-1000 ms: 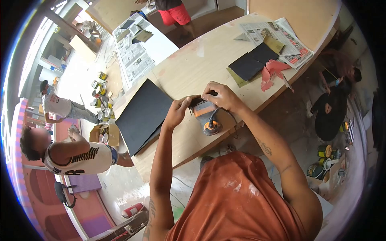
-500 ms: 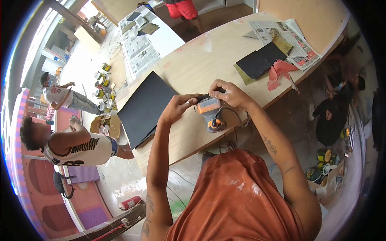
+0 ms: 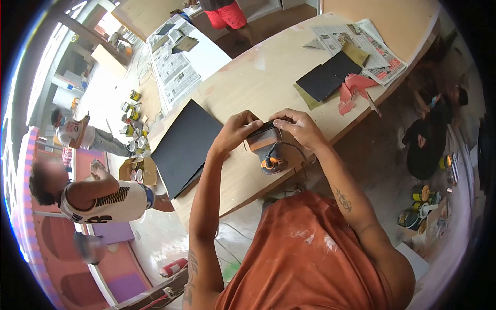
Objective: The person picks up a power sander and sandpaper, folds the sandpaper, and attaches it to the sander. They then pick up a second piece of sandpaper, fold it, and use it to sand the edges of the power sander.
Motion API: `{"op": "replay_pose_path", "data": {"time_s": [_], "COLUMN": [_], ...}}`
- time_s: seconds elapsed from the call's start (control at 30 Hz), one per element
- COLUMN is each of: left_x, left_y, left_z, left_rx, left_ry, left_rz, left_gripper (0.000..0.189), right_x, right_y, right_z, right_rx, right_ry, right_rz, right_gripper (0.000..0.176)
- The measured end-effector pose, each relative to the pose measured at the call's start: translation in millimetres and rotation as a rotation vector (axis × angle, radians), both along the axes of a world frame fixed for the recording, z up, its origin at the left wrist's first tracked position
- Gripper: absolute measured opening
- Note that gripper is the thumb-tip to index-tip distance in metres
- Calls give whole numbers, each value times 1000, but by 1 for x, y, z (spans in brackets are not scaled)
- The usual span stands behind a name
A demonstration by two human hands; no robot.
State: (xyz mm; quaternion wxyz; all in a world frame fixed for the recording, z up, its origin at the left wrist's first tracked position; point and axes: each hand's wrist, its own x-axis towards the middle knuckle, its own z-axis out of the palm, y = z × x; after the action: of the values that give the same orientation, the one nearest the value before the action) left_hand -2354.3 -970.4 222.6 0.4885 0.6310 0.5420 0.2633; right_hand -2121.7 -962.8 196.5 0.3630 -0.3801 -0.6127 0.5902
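Observation:
A corded sander (image 3: 266, 147) with orange and black parts stands on the wooden table (image 3: 248, 77) near its front edge. My left hand (image 3: 237, 130) is closed at the left end of the sander's dark front edge, thumb pressed on it. My right hand (image 3: 297, 126) pinches the right end of the same edge, where a dark strip, perhaps sandpaper, shows between the hands. To the left lie large black sheets (image 3: 188, 142). Further right are a smaller black sheet (image 3: 328, 77) and torn red paper (image 3: 356, 92).
Newspapers (image 3: 361, 46) lie at the table's right end. A white table (image 3: 206, 57) stands behind. Two people (image 3: 111, 199) (image 3: 85, 135) are at the left, one person (image 3: 225, 15) beyond the table, another (image 3: 423, 139) at the right. Paint cans (image 3: 135, 116) stand on the floor.
Both hands remain at the sander's edge, with my right fingers now further over it. The view has shifted slightly, and the person in the white vest appears a little lower.

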Motion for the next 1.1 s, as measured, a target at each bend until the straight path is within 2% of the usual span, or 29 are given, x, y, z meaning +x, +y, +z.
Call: {"op": "replay_pose_path", "data": {"time_s": [0.03, 0.07, 0.13, 0.17, 0.2, 0.23, 0.27, 0.3, 0.33, 0.37, 0.4, 0.43, 0.47, 0.53, 0.6, 0.67, 0.7, 0.77, 1.0, 1.1], "left_x": [3, 4, 5, 7, 8, 10, 9, 5, 1, -3, -4, 3, 2, 0, -5, -16, -10, 4, 4, 5], "left_y": [7, 10, 18, 18, 15, 11, 9, 13, 18, 20, 21, 18, 18, 17, 19, 24, 25, 22, 28, 27], "left_z": [2, 2, 2, -1, 2, 8, 15, 21, 17, 8, 3, 17, 14, 12, 8, -8, -2, 9, 13, 19], "left_rx": [22, 21, -104, -22, -24, -70, -122, -316, -327, -336, -349, -356, -370, -309, -334, -348, -355, -326, -325, -403], "left_ry": [133, 137, 57, 40, 47, 16, -15, 210, 222, 141, 60, 203, 214, 159, 212, 89, 97, -55, -55, -11], "left_rz": [-57, -68, -155, -213, -228, -263, -297, -292, -307, -327, -347, -323, -341, -324, -344, -404, -415, -479, -548, -546], "left_gripper": [32, 32, 31, 39, 39, 45, 52, 58, 58, 56, 53, 54, 54, 54, 54, 51, 51, 51, 53, 54], "right_x": [1, 2, 5, 6, 6, 4, 6, 9, 12, 10, 9, 7, 5, 3, 3, 4, 2, 3, 8, 6], "right_y": [1, 2, 3, 0, -3, -10, -16, -21, -26, -30, -34, -38, -39, -38, -37, -36, -35, -34, -33, -35], "right_z": [-2, -5, -9, -11, -15, -21, -26, -29, -31, -32, -26, -16, -12, -14, -11, -15, -19, -23, -22, -20], "right_rx": [-3, -13, -21, -5, 10, 70, 61, 29, -4, -106, -124, -24, 77, 31, 94, 110, 134, 154, 80, 75], "right_ry": [5, 38, 71, 120, 172, 181, 190, 85, -22, -6, 5, -95, -196, -136, -128, -143, -105, -65, -16, -8], "right_rz": [-10, 12, 19, -8, -39, -161, -178, -212, -243, -154, -171, -131, -90, -98, -70, -77, -84, -92, -58, -70], "right_gripper": [21, 22, 23, 26, 29, 26, 26, 27, 32, 41, 41, 44, 46, 45, 41, 39, 37, 36, 36, 36]}}
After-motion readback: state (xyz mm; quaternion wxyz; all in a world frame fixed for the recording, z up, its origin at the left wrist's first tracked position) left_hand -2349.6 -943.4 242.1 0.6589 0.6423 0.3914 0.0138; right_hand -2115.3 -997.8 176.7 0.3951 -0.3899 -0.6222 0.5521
